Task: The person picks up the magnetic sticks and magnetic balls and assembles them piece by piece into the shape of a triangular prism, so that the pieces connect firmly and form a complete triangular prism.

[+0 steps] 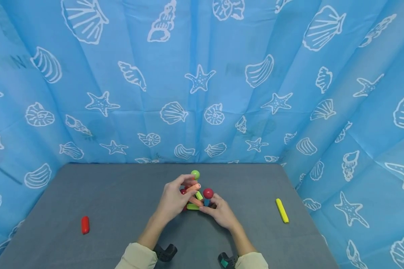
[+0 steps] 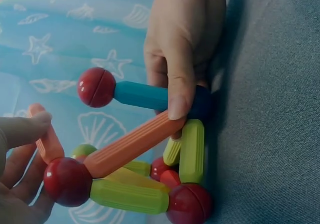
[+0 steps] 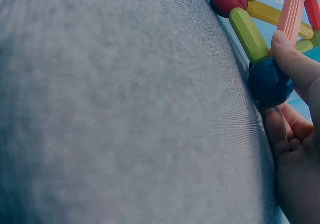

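Observation:
A structure of ribbed magnetic sticks and balls stands on the grey cloth between the hands. My left hand (image 1: 173,196) pinches a short orange stick (image 2: 48,140) whose lower end meets a red ball (image 2: 68,182). From that ball a longer orange stick (image 2: 137,143) slopes to a dark blue ball (image 2: 202,103). My right hand (image 1: 223,213) holds this corner, its thumb on the orange stick's end and its fingers by the blue ball. A blue stick (image 2: 141,94) topped with another red ball (image 1: 208,193) rises there. Yellow-green sticks (image 2: 130,196) form the base. A green ball (image 1: 195,174) shows at the back.
A red stick (image 1: 85,225) lies on the grey cloth-covered table (image 1: 121,194) at the left. A yellow stick (image 1: 282,210) lies at the right. Behind the table hangs a blue curtain (image 1: 175,130) with white shells and starfish.

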Tool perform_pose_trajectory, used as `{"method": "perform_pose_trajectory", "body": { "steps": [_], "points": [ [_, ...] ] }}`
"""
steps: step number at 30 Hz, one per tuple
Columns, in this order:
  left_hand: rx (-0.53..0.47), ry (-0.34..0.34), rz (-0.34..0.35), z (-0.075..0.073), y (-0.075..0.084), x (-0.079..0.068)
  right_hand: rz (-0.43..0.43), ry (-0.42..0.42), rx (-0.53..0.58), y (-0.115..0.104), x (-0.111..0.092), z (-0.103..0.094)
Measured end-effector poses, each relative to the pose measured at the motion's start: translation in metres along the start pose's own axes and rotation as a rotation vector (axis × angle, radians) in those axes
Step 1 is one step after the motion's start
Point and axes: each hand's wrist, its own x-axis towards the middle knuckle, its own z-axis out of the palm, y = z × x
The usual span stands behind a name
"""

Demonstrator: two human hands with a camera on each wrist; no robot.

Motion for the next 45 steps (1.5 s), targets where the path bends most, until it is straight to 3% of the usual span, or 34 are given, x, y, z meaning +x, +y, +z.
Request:
{"method": "perform_pose_trajectory", "body": {
  "steps": [5, 10, 13, 19, 24, 29, 32, 35, 39, 42, 45],
  "points": [
    [0.056, -0.035, 0.010, 0.003, 0.003, -0.002, 0.000, 0.001, 0.030, 0.000, -0.001, 0.000],
    [0.235, -0.055, 0.067, 0.008, 0.007, -0.004, -0.003, 0.008, 0.062, -0.001, -0.002, 0.001],
    [0.295, -0.044, 0.100, 0.013, 0.007, -0.004, 0.000, -0.002, 0.065, -0.001, -0.002, 0.001],
    [0.353, -0.022, 0.159, 0.023, 0.006, -0.004, 0.001, -0.005, 0.073, 0.000, -0.001, -0.001],
    [0.360, -0.003, 0.168, 0.026, 0.005, -0.006, -0.013, -0.003, 0.066, 0.001, -0.002, -0.001],
    [0.352, 0.085, 0.159, 0.021, 0.004, -0.014, -0.007, -0.006, 0.074, -0.002, -0.002, 0.000],
    [0.332, 0.178, 0.042, 0.013, 0.002, -0.027, 0.004, -0.042, 0.073, -0.009, -0.002, -0.001],
    [0.320, 0.168, -0.196, 0.007, -0.002, -0.041, 0.014, -0.109, 0.038, -0.018, -0.005, -0.007],
    [0.322, -0.034, -0.480, 0.006, -0.007, -0.055, 0.005, -0.236, -0.032, -0.027, -0.013, -0.022],
    [0.303, -0.156, -0.572, 0.007, -0.012, -0.058, 0.014, -0.271, -0.032, -0.029, -0.014, -0.029],
    [0.283, -0.221, -0.601, 0.009, -0.017, -0.057, 0.047, -0.176, -0.007, -0.027, -0.010, -0.028]
  ]
}}
